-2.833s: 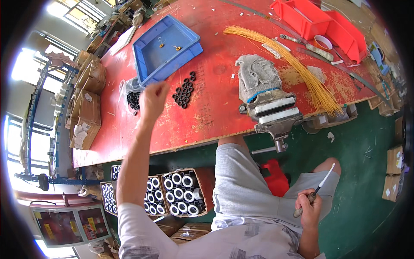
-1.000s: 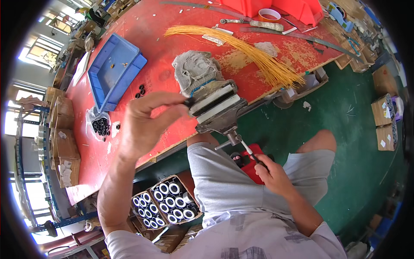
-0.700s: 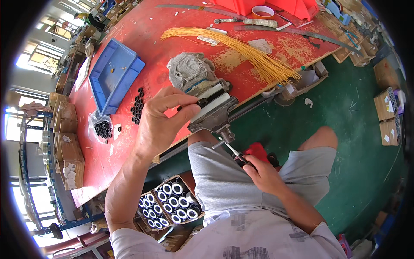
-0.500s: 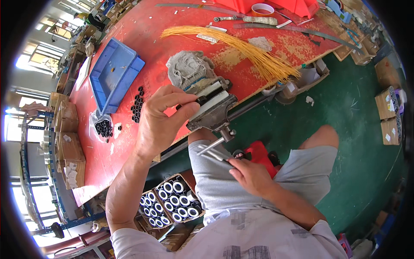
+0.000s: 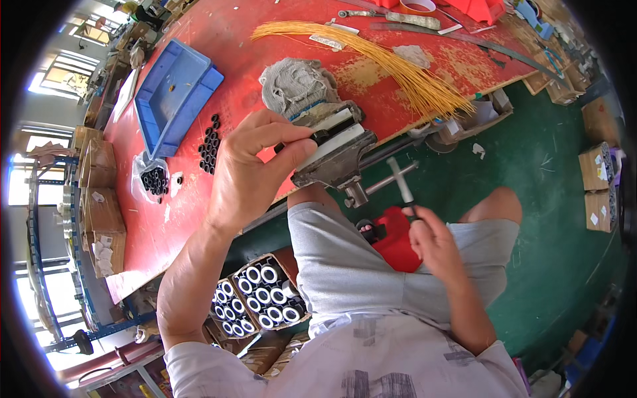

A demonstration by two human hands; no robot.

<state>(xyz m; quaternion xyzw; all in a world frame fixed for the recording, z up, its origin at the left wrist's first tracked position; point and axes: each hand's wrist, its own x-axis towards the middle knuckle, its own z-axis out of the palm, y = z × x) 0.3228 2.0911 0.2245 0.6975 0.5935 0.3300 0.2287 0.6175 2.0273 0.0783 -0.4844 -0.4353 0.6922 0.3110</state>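
A bench vise [image 5: 338, 159] is fixed at the edge of the red table, its jaws around a small black part [image 5: 320, 137]. My left hand [image 5: 255, 166] is closed in a pinch on this black part at the jaws. A grey cloth bundle [image 5: 295, 86] sits just behind the vise. Lower right, my right hand [image 5: 428, 239] is wrapped round the dark end of a silver metal bar [image 5: 401, 180], which points up and crosses the vise's sliding handle [image 5: 379, 185]. Whether the bar touches that handle, I cannot tell.
On the table [image 5: 239, 73] are a blue tray [image 5: 149, 119], loose black rings [image 5: 210, 147], a plastic bag of black parts [image 5: 154, 179] and a bundle of orange strands [image 5: 371, 60]. Boxes of white-rimmed rings [image 5: 269, 295] stand below at left. A red object [image 5: 395, 242] lies between my legs.
The vise handle has turned from pointing lower left to upper right. My right hand has moved right and up, swinging the metal bar upright. My left hand keeps its pinch at the jaws.
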